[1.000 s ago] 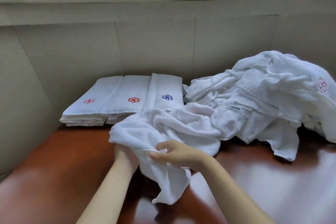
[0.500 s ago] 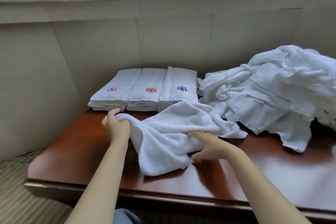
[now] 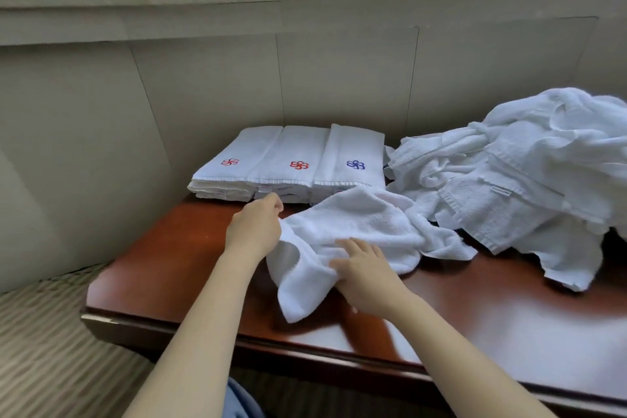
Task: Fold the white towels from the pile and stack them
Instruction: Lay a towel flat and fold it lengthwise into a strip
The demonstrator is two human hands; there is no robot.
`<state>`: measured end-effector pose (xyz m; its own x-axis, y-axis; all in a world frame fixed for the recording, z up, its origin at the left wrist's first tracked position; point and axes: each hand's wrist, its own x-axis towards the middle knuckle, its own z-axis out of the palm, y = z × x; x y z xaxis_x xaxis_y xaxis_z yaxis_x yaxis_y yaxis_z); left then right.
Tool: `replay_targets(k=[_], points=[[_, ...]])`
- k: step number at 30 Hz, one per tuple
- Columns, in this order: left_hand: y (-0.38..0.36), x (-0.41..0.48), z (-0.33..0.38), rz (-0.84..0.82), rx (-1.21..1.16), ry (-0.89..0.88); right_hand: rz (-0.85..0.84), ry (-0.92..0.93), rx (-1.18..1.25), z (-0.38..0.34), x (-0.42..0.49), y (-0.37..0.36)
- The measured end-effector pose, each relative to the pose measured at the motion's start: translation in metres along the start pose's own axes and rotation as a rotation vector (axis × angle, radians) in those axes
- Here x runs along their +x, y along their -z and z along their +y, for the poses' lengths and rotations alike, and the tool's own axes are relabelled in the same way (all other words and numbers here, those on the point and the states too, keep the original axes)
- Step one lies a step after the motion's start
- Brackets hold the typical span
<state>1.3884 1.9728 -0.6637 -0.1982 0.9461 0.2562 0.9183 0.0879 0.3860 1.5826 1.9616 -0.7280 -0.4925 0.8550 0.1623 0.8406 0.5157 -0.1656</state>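
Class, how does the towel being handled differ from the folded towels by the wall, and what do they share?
The loose towel lies crumpled; the folded towels are flat, neat rectangles. The loose towel is one piece; the folded towels form three side-by-side stacks. The folded towels show flower emblems; the loose towel shows none. Both are white.

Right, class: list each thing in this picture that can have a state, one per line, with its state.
loose towel: crumpled, unfolded, lying on the table.
folded towels: folded, in three stacks side by side.
pile: tangled, unfolded.
left hand: grips the loose towel's edge.
right hand: flat, pressing on the loose towel.
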Motion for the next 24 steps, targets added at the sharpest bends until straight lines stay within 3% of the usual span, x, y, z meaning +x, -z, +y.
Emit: replay_targets(k=[3,7,9,11,14,17,21,24], points=[[0.004,-0.004,-0.001,-0.080,0.068,-0.012,0.198,-0.078,0.247,0.002,0.008,0.009],[-0.002,-0.016,0.015,-0.320,-0.325,-0.220,0.357,-0.361,0.642,0.006,0.026,0.027],[-0.013,-0.024,0.025,-0.416,-0.303,-0.362,0.370,-0.471,0.785,0.008,0.034,0.032],[-0.025,-0.023,0.028,-0.394,-0.251,-0.446,0.380,-0.525,0.877,0.012,0.039,0.032],[-0.029,-0.016,0.030,-0.223,-0.334,-0.432,0.373,-0.466,0.991,0.014,0.038,0.035],[-0.030,-0.010,0.030,-0.172,-0.435,-0.428,0.335,-0.311,0.917,0.014,0.031,0.041],[-0.032,0.000,0.034,-0.288,-0.477,-0.377,0.176,-0.189,0.786,0.031,0.021,0.046],[-0.032,0.009,0.032,-0.311,-0.596,-0.304,0.128,-0.230,0.663,0.051,0.015,0.044]])
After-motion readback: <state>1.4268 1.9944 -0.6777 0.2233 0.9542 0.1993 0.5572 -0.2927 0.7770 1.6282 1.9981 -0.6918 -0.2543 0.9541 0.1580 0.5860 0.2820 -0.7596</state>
